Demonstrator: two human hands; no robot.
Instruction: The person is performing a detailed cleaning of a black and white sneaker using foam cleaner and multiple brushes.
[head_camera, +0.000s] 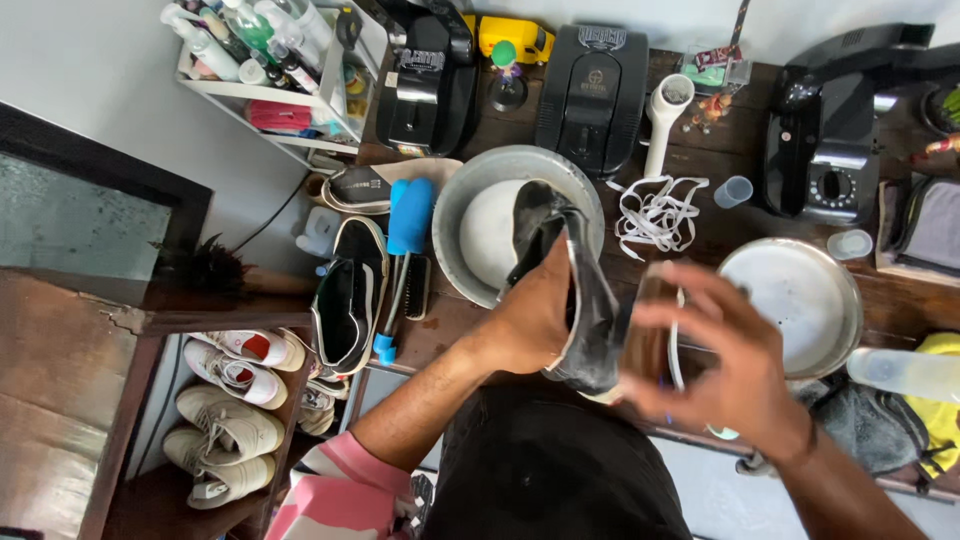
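The dark shoe (575, 300) is held up over the metal basin (470, 215), its toe pointing down toward the water. It looks wet and limp in the upper, stiffer at the pale sole, so it probably slips easily and is best gripped from inside or at the heel. The left hand (535, 320) is pushed into its opening, fingers hidden, so their spread cannot be judged. The right hand (720, 365) curls loosely around a blurred brush (655, 335) just beside the sole. Beyond those fingers lie white laces (655, 215) and a second basin (800, 300).
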